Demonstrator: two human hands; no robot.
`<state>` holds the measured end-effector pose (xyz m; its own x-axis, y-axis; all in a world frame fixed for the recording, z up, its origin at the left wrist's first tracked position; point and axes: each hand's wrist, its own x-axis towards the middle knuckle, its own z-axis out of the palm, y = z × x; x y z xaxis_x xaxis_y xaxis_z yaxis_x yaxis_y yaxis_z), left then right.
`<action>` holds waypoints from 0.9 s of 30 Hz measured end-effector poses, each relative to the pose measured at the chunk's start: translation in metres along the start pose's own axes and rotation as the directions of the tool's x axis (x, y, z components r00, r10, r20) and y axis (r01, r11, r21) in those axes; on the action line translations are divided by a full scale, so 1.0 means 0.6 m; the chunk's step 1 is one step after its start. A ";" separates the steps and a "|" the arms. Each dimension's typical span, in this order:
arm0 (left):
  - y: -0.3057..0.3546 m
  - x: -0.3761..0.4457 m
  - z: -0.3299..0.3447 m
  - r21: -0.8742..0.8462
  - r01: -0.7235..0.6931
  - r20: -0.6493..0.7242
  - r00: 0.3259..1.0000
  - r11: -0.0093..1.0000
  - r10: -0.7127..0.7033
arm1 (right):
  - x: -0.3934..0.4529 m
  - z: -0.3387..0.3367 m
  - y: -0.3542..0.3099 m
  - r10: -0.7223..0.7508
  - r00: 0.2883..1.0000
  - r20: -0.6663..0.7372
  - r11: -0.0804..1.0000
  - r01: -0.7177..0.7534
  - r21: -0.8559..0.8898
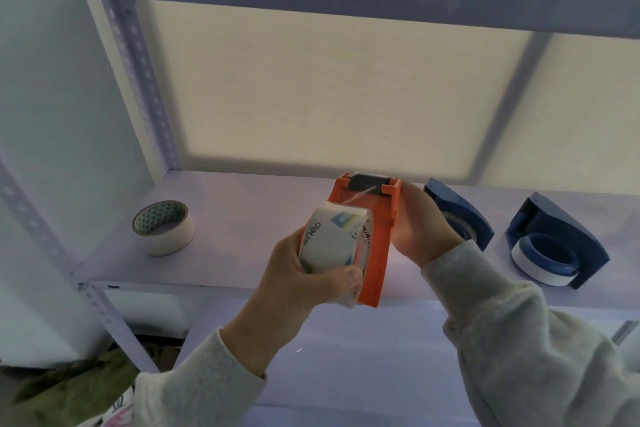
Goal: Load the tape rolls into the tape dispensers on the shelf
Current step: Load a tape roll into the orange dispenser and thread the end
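An orange tape dispenser is held up in front of a pale shelf by both hands. A roll of clear tape with a white printed label is seated against the left face of the dispenser, and it is gripped by the left hand, whose fingers are curled under the roll while the thumb is pressed along its lower edge. The upper right side of the dispenser is clasped by the right hand, with the fingers wrapped behind it. A thin strip of clear tape is seen stretched from the roll up toward the black roller at the top of the dispenser. Both wrists are covered by light grey sleeves.

On the shelf, well to the left of the hands, a roll of white tape with a green patterned core is lying flat. To the right, 2 blue dispensers are standing on the shelf. The nearer blue dispenser is partly hidden behind the right hand, and a roll appears to be seated in it. The farther blue dispenser is loaded with a white roll on a blue ring. A perforated metal post is seen rising at the back left corner of the shelf
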<state>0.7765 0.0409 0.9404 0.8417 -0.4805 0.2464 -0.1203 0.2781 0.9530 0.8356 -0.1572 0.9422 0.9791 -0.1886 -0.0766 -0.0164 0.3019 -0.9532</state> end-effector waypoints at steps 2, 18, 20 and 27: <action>0.000 0.005 -0.001 -0.040 -0.005 -0.019 1.000 0.999 0.005 | 0.000 -0.001 0.015 0.054 0.993 0.105 0.997 -0.060 0.056; -0.016 0.019 -0.018 -0.361 -0.037 -0.051 0.999 0.932 0.020 | -0.059 0.032 0.067 0.149 0.922 0.357 0.882 -0.287 0.374; -0.019 0.021 -0.023 -0.369 -0.038 -0.057 0.998 0.929 0.019 | -0.060 0.039 0.072 0.136 0.905 0.402 0.871 -0.302 0.387; -0.035 0.039 -0.036 -0.353 -0.066 -0.086 0.996 0.933 0.037 | -0.063 0.050 0.076 0.011 0.911 0.412 0.965 -0.117 0.233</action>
<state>0.8104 0.0418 0.9222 0.8789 -0.3961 0.2658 0.0181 0.5844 0.8113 0.8038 -0.1083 0.9106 0.9755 0.2166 0.0398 -0.0835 0.5311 -0.8432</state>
